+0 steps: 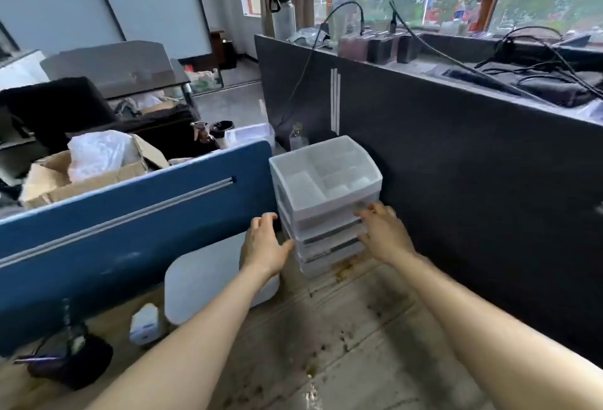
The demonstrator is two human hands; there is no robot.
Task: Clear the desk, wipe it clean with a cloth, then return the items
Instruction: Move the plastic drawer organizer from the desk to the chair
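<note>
The desk (342, 344) is stained with brown specks and smears. In its far corner, where the dark partition (456, 165) meets the blue partition (130, 230), stands a translucent white drawer organizer (323, 181) with an open compartmented top and stacked drawers. A flat white rounded box (202, 276) lies just beside it on the left. The left hand (264, 246) reaches to the organizer's left side, fingers spread apart, thumb touching the drawer stack. The right hand (385, 233) rests against its right front, fingers loosely apart, holding nothing. A small white bottle (145, 325) stands near the blue partition.
</note>
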